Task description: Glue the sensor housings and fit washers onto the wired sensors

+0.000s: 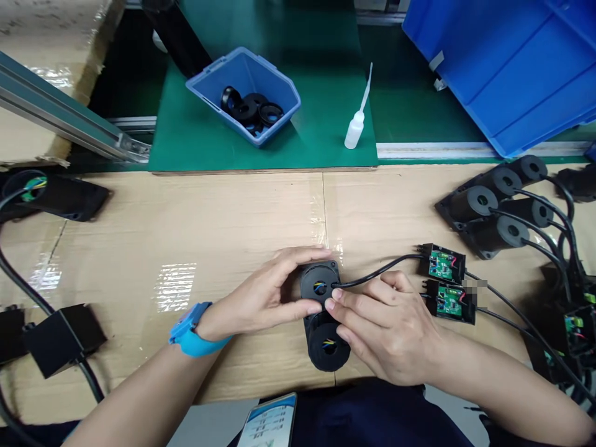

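Two black cylindrical housings with round caps stand side by side on the table in front of me. Coloured wires show in the centre hole of the upper housing and of the lower housing. My left hand grips the upper one, its thumb on the near side and its fingers around the far side. At that cap's right edge, my right hand pinches a black cable with thumb and forefinger. This cable runs right to an open black box with a green circuit board; a second such box lies below it.
Several black housings with cables are grouped at the right. On the green board are a blue bin of black rings and a white dropper bottle. A large blue crate is back right. Another housing and a black box lie left.
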{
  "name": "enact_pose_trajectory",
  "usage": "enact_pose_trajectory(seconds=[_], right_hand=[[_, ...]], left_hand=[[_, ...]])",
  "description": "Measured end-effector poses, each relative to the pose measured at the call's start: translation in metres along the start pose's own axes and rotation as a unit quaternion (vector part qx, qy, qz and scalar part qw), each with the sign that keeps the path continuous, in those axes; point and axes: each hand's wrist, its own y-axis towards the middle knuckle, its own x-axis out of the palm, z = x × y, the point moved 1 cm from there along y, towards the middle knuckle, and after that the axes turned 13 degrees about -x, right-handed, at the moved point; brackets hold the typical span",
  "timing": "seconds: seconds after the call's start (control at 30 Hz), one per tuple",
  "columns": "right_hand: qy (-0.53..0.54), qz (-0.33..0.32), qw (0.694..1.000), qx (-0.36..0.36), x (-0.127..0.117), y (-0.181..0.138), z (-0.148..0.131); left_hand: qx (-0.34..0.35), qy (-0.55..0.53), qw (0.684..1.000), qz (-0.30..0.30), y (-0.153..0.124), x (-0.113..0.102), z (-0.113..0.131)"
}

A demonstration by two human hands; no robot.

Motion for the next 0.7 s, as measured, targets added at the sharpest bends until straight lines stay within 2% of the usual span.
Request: enact_pose_trajectory(seconds=[0.1,0.17,0.27,0.37,0.43,0.57,0.7], right_hand=[[0.013,0.002,1.000,0.003,0.001,0.000,0.001],[0.020,0.008,1.000,0.003,0.002,-0.001,0.001],[0.021,0.006,1.000,0.005,0.003,-0.001,0.000],[0.020,0.012,1.000,0.008,0.004,-0.002,-0.001],[0.022,0.020,1.000,0.007,0.004,-0.003,-0.001],[0.031,0.027,0.999,0.008,0.004,-0.004,0.001],[0.018,0.019,1.000,0.001,0.004,-0.002,0.000]], left_hand=[[-0.031,-0.005,0.999,-0.015,-0.002,-0.002,-0.001],[-0.028,0.009,1.000,-0.008,-0.004,-0.003,0.000],[0.039,0.059,0.996,0.049,-0.006,-0.002,0.002],[0.115,0.142,0.973,0.138,-0.008,0.002,0.003],[0.145,0.188,0.956,0.171,-0.009,0.007,0.004],[0.190,0.242,0.936,0.173,-0.011,0.015,0.009],[0.190,0.271,0.927,0.175,-0.010,0.017,0.017]])
